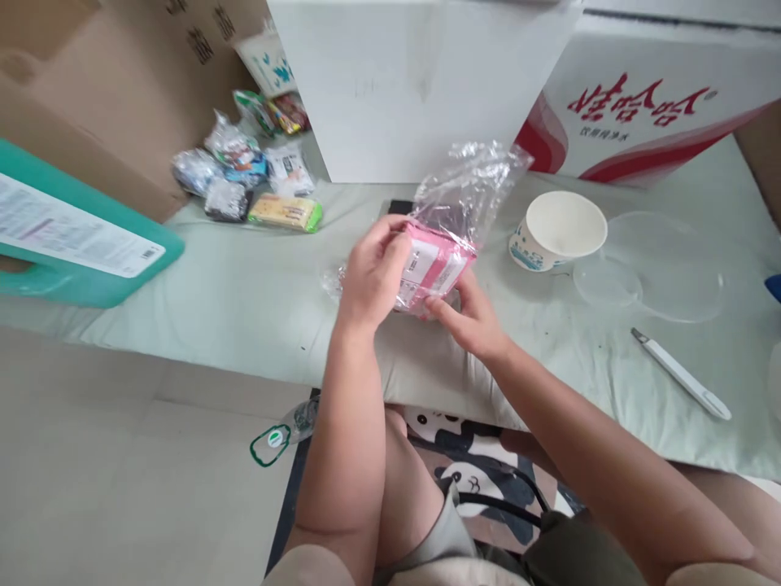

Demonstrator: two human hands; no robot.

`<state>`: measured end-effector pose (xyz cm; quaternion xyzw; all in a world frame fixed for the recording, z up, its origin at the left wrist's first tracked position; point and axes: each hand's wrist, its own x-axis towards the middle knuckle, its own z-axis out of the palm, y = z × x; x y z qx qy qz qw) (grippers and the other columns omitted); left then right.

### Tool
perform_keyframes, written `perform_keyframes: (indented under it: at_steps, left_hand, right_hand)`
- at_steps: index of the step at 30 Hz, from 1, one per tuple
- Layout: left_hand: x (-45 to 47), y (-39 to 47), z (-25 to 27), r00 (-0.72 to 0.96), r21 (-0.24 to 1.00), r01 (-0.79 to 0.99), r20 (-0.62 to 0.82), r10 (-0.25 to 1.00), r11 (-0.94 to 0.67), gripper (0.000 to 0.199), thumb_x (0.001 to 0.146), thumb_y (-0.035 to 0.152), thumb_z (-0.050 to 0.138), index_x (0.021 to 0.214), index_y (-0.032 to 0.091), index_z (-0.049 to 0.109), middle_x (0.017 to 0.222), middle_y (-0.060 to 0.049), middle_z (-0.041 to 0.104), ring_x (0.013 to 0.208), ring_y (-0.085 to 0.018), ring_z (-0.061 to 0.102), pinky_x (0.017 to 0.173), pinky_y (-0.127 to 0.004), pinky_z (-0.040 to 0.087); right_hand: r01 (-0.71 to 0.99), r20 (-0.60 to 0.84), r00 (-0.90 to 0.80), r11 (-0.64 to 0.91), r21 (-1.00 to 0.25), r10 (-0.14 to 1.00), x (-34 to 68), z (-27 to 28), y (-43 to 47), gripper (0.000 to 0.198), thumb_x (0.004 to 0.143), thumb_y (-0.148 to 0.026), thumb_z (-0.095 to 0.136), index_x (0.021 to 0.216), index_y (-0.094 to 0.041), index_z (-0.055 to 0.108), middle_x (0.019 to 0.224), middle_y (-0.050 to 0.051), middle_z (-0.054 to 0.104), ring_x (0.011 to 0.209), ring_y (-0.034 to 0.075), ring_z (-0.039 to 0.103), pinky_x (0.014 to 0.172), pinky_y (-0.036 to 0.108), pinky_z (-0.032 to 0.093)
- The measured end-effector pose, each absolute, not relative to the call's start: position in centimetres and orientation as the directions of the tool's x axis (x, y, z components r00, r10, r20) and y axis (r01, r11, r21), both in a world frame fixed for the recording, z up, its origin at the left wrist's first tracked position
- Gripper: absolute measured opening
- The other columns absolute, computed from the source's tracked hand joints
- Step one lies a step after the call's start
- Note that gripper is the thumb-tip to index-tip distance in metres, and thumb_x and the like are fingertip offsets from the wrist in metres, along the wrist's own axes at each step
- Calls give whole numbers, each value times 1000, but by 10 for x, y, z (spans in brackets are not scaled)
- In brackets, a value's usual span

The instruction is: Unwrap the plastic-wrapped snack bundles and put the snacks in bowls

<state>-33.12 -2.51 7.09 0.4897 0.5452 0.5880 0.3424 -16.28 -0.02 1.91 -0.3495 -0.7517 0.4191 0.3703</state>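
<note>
Between my two hands is a pink packet (432, 264) with white printed labels, partly inside a crinkled clear plastic bag (469, 183). My left hand (377, 264) grips the packet's left side, thumb on top. At the lower right edge my right hand (467, 317) holds it with the thumb on its front and the other fingers behind. Loose clear plastic also sticks out left of my left hand. A small black object (401, 207) lies partly hidden behind the packet.
Right of my hands stand a paper bowl (565, 228), clear round lids (665, 268) and a white utility knife (680, 373). Several snack packets (284, 212) lie at the back left. A green jug (79, 228), a white box (421, 89) and a red-and-white carton (647, 106) border the table.
</note>
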Motion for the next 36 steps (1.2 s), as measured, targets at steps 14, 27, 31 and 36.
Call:
perform_keyframes:
  at_steps: [14,27,31,36]
  left_hand:
    - [-220,-21,52,412,975,144,94,906,-166,57,86,27,70,141,34,54,112,-1,76,93,-22,75,83,-38,64]
    - [-173,4,13,309,983,181,-22,951,-36,37,86,19,58,122,27,62,130,-7,67,113,-18,68,88,-28,58]
    - [-173,10,13,245,966,255,-27,969,-37,24,85,18,54,102,23,71,137,-10,61,130,-24,61,98,-34,56]
    - [-175,8,20,329,970,242,-53,943,-31,20,85,24,55,101,21,68,132,-10,63,131,-25,58,107,-39,51]
  right_hand:
    - [25,14,-294,22,-999,956,-6,30,-21,54,74,-65,79,115,-31,67,102,5,75,91,27,71,81,45,60]
    - [384,387,-308,486,-785,869,26,6,-6,23,93,-35,60,105,-36,80,130,3,73,134,30,59,119,58,43]
    - [484,423,-395,576,-659,816,33,-2,-7,36,94,-31,58,127,-33,73,143,6,64,142,32,51,122,61,37]
    - [599,427,-447,618,-509,786,38,10,-19,37,96,-36,57,129,-28,70,147,12,57,141,36,49,115,62,42]
